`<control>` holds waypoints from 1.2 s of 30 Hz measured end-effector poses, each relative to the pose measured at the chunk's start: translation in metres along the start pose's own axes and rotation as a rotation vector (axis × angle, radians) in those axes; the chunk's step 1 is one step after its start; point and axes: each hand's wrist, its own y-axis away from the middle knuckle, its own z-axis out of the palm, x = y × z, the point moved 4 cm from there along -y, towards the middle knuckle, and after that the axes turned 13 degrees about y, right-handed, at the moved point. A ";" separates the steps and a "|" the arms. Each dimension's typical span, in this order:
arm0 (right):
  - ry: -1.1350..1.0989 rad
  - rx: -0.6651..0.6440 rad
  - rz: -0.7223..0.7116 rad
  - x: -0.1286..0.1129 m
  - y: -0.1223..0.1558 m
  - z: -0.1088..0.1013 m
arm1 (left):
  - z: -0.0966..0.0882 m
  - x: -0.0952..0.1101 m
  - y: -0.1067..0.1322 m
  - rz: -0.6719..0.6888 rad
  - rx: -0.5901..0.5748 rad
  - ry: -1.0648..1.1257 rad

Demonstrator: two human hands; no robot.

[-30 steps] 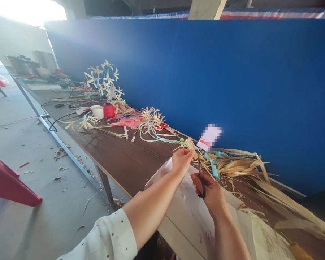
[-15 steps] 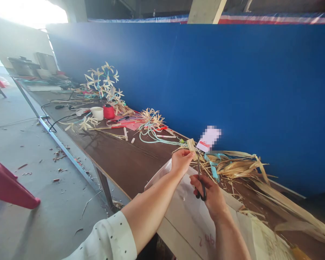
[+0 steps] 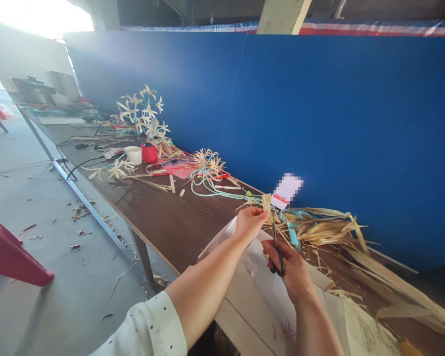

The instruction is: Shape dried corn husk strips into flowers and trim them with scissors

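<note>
Pinched between the thumb and fingers of my left hand (image 3: pixel 251 221) is a short pale strip of dried husk (image 3: pixel 266 201), its end pointing up. My right hand (image 3: pixel 288 264) grips black-handled scissors (image 3: pixel 281 264) with the blades upward, close to the lower part of the strip. Whether the blades touch the strip I cannot tell. Below both hands lies a white plastic bag (image 3: pixel 261 269) over a cardboard box (image 3: pixel 241 311). Just right of the blades, a pile of dried husks (image 3: pixel 319 230) rests on the table with a light blue ribbon (image 3: pixel 292 232).
On the brown table (image 3: pixel 163 217) are husk flowers (image 3: pixel 207 163) with light blue stems, a red thread spool (image 3: pixel 149 153), a white cup (image 3: pixel 134 155) and a glue gun (image 3: pixel 113 153). A blue partition (image 3: pixel 319 113) stands behind. A red stool (image 3: pixel 15 252) is at left.
My left hand has shifted slightly right with the husk strip, which now stands more upright. My right hand and the scissors have moved a little right too.
</note>
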 end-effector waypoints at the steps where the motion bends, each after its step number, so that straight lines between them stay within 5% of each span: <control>1: 0.002 0.002 0.002 0.000 0.000 0.000 | 0.000 0.001 0.000 0.000 -0.003 0.002; 19: 0.013 0.051 0.000 0.001 0.000 -0.015 | -0.002 0.007 0.004 0.033 -0.211 -0.307; 36: -0.011 0.073 -0.011 0.001 0.001 -0.025 | -0.003 0.011 0.010 -0.015 -0.361 -0.301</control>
